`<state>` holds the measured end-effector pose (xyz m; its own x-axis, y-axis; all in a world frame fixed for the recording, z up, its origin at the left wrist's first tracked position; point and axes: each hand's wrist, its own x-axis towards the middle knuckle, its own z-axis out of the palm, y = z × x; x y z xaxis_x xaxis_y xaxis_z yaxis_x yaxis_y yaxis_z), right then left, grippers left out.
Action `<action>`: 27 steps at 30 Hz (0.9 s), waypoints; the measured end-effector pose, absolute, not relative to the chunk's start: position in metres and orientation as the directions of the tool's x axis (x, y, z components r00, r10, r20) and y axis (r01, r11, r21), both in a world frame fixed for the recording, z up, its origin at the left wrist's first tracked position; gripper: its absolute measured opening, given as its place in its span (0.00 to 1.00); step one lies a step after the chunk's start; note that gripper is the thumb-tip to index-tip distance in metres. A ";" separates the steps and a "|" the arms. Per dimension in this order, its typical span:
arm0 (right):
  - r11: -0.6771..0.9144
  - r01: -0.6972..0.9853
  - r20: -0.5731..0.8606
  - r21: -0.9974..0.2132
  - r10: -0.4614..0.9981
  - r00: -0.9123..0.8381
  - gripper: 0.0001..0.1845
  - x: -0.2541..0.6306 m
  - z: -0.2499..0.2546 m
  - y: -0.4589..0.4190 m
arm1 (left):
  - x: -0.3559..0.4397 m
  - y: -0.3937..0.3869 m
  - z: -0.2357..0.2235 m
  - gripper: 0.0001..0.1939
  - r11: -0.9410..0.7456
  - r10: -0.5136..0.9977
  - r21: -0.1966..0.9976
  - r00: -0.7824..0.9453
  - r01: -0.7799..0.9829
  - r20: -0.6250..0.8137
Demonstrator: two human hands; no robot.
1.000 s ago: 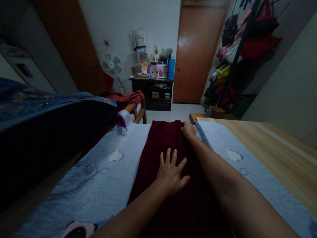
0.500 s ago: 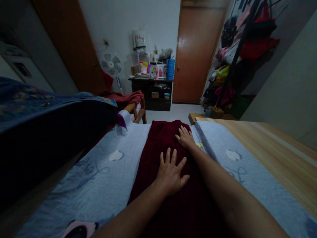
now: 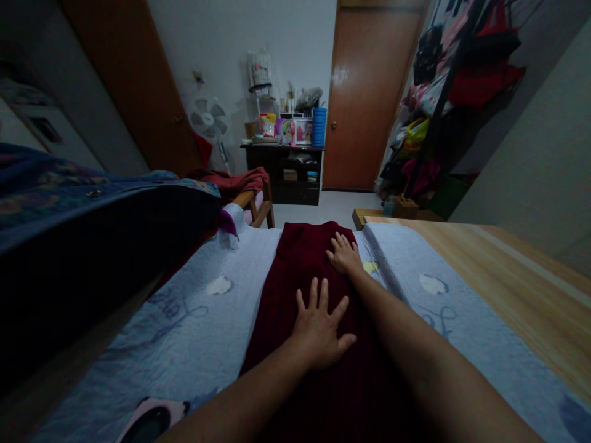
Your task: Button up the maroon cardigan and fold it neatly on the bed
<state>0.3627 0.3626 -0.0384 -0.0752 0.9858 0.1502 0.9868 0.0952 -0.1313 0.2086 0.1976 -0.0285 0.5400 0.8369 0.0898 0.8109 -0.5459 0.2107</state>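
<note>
A dark red garment (image 3: pixel 295 258) lies lengthwise over a light blue patterned bed cover (image 3: pixel 203 295); its exact kind is hard to make out in the dim light. My left hand (image 3: pixel 318 326) rests flat on the middle of the cloth, fingers spread wide. Farther up, near the garment's far right edge, my right hand (image 3: pixel 344 253) lies palm down with its fingers stretched out. Both hands touch the cloth without gripping it. My forearms hide part of its near end, which is very dark.
Dark blue patterned cloth (image 3: pixel 92 191) hangs at left. A pink-edged object (image 3: pixel 154 421) lies near my left forearm. Right of the cover runs a wooden board (image 3: pixel 521 271). Beyond stand a fan (image 3: pixel 210 120), a dark cabinet (image 3: pixel 281 175), a door (image 3: pixel 369 98) and hanging bags (image 3: pixel 480 86).
My right hand has let go of the garment's far right edge and now lies flat on it, slightly lower. The right edge is spread outward. My left hand has stayed nearly still.
</note>
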 end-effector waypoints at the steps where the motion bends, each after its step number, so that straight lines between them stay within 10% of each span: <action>1: 0.097 0.987 0.160 -0.131 0.984 -0.075 0.32 0.362 -0.039 0.361 | 0.208 0.197 -0.028 0.40 -0.546 0.836 0.210 0.542 0.811 0.082; 11: 0.084 0.932 -0.071 -0.353 0.991 -0.116 0.29 0.358 0.000 0.364 | 0.209 0.192 -0.020 0.39 -0.528 0.846 0.260 0.527 0.809 0.080; 16: 0.334 0.828 0.044 -0.450 0.935 -0.353 0.29 0.328 0.024 0.361 | 0.203 0.193 -0.022 0.44 -0.513 0.852 0.381 0.511 0.769 0.117; 21: 0.409 0.822 -0.022 -0.396 0.891 -0.454 0.29 0.304 0.008 0.359 | 0.187 0.189 -0.020 0.37 -0.454 0.878 0.511 0.465 0.730 0.115; 27: 0.412 0.866 -0.063 -0.282 0.893 -0.446 0.32 0.306 -0.015 0.363 | 0.178 0.167 -0.004 0.44 -0.484 0.825 0.383 0.556 0.787 -0.100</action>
<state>0.3062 0.3631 -0.0150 -0.4458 0.8929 -0.0633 0.8661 0.4125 -0.2823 0.1783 0.1669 -0.0043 0.5562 0.8250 -0.1005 0.7870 -0.4840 0.3827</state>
